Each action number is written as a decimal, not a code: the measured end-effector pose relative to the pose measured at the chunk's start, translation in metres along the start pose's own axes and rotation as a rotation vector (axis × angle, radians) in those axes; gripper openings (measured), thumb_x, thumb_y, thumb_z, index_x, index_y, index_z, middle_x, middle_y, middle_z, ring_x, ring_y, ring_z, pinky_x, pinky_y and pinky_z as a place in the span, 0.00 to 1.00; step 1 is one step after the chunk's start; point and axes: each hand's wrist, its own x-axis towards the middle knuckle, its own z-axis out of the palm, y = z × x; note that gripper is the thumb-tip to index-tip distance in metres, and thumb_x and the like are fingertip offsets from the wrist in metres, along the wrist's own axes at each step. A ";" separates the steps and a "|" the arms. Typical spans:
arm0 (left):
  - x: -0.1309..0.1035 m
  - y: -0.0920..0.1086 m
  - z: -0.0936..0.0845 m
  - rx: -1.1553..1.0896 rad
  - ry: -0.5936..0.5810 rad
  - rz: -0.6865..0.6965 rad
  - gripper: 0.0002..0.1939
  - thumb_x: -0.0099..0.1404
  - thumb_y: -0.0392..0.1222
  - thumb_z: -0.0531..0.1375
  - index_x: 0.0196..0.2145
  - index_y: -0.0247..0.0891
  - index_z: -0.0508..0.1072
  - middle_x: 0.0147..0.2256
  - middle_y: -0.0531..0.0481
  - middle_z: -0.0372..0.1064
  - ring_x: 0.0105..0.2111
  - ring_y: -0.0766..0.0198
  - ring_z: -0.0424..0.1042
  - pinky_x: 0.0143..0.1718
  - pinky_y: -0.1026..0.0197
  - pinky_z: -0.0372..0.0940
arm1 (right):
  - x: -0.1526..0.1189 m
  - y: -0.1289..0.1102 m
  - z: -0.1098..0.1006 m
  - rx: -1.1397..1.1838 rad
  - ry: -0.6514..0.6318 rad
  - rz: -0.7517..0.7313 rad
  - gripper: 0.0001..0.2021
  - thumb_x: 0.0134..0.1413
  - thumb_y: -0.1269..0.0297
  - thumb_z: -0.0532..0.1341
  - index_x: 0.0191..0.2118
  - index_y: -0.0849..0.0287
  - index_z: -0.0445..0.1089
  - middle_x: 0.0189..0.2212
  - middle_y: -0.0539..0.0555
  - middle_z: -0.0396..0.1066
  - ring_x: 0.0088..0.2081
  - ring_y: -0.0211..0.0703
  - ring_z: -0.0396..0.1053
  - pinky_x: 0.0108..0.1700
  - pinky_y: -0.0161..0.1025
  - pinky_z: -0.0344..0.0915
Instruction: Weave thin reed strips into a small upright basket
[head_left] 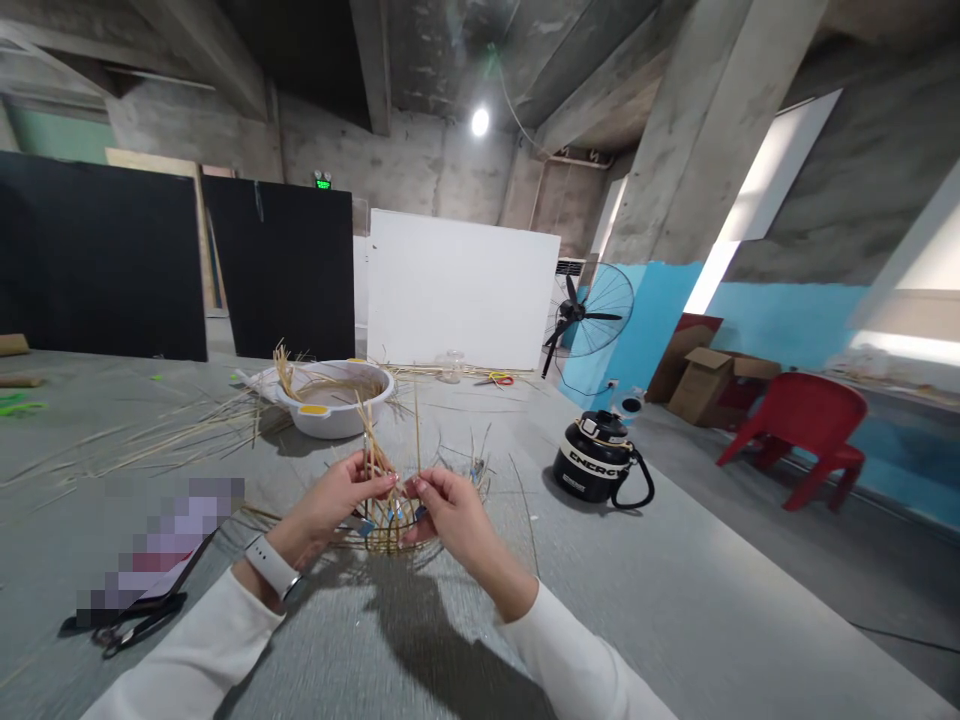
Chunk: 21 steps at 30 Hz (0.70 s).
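A small, partly woven basket [386, 541] of tan strips stands on the grey table between my hands, with loose strips sticking up and out from it. My left hand [339, 497] pinches a bundle of upright strips at the basket's left side. On the right, my right hand [448, 503] has thumb and fingers closed on a thin strip [418, 430] that rises straight up. Small bluish clips [363, 525] sit on the weave near my fingers. The fingertips hide part of the basket's upper edge.
Behind the basket is a white basin [334, 425] with strips in it. Long strips [172, 430] lie to its left. A black jug [592, 460] stands at right, pliers [139, 628] lie front left, and scissors [499, 379] lie at the back.
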 end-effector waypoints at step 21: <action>-0.002 0.001 -0.011 0.160 -0.249 0.080 0.16 0.50 0.44 0.67 0.35 0.34 0.71 0.32 0.48 0.72 0.34 0.59 0.71 0.38 0.59 0.64 | -0.014 -0.006 -0.004 -0.339 -0.262 -0.016 0.08 0.58 0.67 0.47 0.30 0.57 0.60 0.18 0.46 0.59 0.18 0.39 0.69 0.17 0.31 0.56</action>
